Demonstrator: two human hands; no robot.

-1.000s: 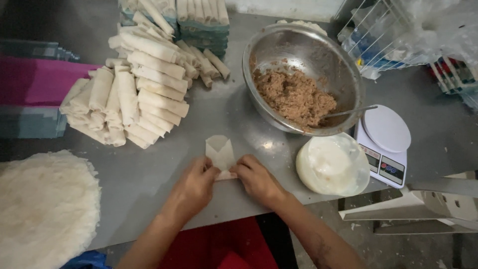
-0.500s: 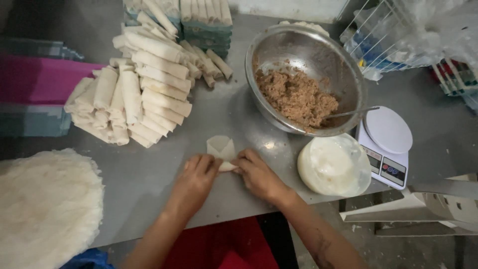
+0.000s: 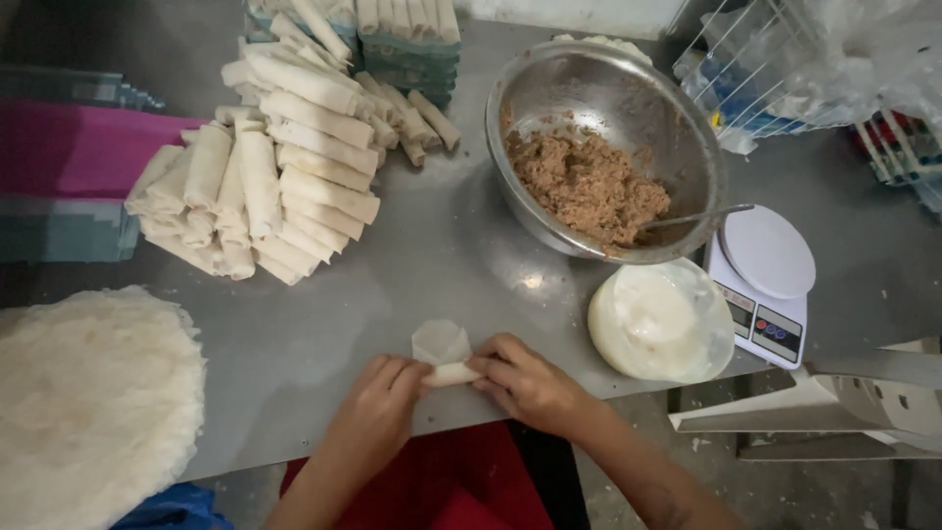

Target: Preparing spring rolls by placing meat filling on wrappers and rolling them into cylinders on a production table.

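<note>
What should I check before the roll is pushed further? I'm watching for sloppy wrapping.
1. Both hands on the roll: left hand and right hand grip the small pale half-rolled wrapper at its ends: ok.
2. Free flap lying flat ahead on the grey metal table: ok.
3. Filling tucked inside, none showing: ok.
4. Flap edge moistened: cannot tell.
5. Round bowl of white paste beside the right hand: ok.
6. Room beside the pile of finished pale rolls: ok.
</note>
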